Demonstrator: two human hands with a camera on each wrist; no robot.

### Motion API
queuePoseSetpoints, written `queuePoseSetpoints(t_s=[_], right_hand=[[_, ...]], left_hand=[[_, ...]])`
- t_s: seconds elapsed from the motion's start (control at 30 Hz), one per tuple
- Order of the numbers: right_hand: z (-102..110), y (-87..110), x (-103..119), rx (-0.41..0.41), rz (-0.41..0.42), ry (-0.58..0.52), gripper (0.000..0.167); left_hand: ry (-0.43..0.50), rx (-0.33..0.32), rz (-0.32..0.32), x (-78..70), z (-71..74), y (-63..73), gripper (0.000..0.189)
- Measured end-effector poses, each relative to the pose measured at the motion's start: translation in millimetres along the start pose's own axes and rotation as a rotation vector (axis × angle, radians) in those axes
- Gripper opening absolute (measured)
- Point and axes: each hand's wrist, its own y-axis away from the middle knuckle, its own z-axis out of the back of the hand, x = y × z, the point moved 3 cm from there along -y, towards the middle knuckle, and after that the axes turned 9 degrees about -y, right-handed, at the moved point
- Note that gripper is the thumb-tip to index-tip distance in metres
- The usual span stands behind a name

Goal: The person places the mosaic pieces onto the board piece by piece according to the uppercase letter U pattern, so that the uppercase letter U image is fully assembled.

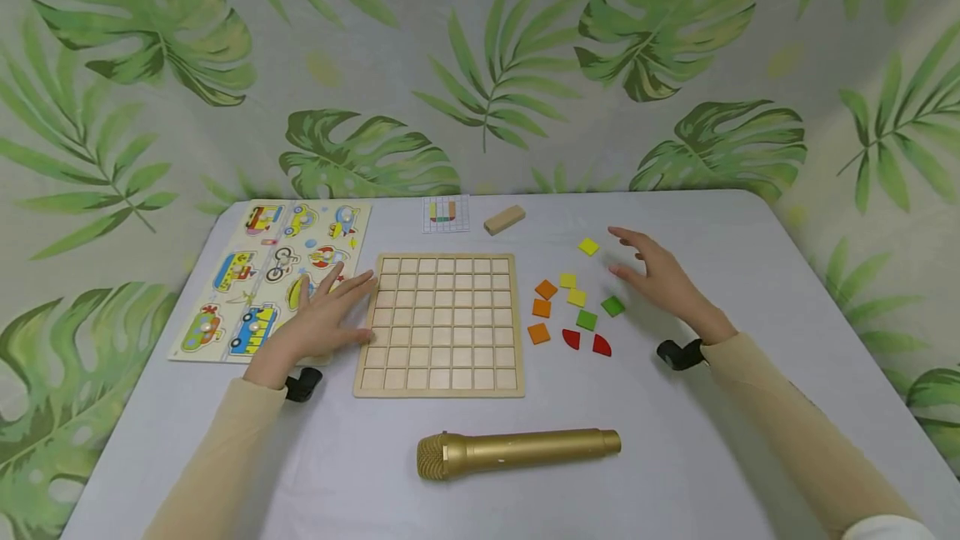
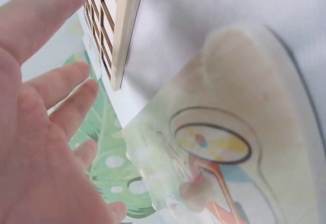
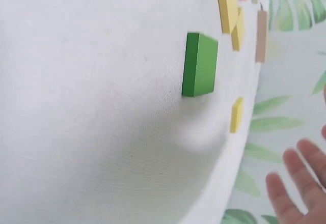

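Note:
My left hand (image 1: 322, 319) has its fingers spread at the left edge of a wooden grid board (image 1: 438, 397), with thumb and fingertips right at the frame. It holds nothing. To the right, my right hand (image 1: 660, 273) is held with loosely bent fingers and an empty palm. Nearest to it lie a yellow square tile (image 1: 588, 247) and a green square tile (image 1: 612, 306). Closer to the board are two more yellow tiles, another green tile (image 1: 587, 320), three orange tiles (image 1: 542, 307) and two red quarter-round pieces (image 1: 602, 345). The right wrist view shows the green tile (image 3: 201, 66) lying flat.
A vehicle picture puzzle board (image 1: 225, 273) lies at the left, partly under my left hand. Behind the grid board are a small pattern card (image 1: 446, 214) and a wooden block (image 1: 504, 220). A gold microphone (image 1: 525, 451) lies in front. Leaf-print cloth (image 1: 487, 65) hangs behind the table.

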Motion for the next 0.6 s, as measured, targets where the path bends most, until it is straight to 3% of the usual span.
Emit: queuePoseSetpoints(t_s=[0.17,0.33,0.6], right_hand=[[1.9,-14.3,-14.2,0.039,-0.064,-0.201,0.050],[0.7,-26.2,-26.3,0.070,-0.162,-0.336,0.039],[-5.5,-41.9,-44.2,0.052,-0.278,-0.333,0.031]], left_hand=[[0.042,0.034,-0.034,1.8,-1.5,-1.8,0.086],[0.045,0.049,-0.050,2.5,-2.6,-4.4,0.089],[0.030,0.062,-0.035,2.0,-2.6,-4.9,0.091]])
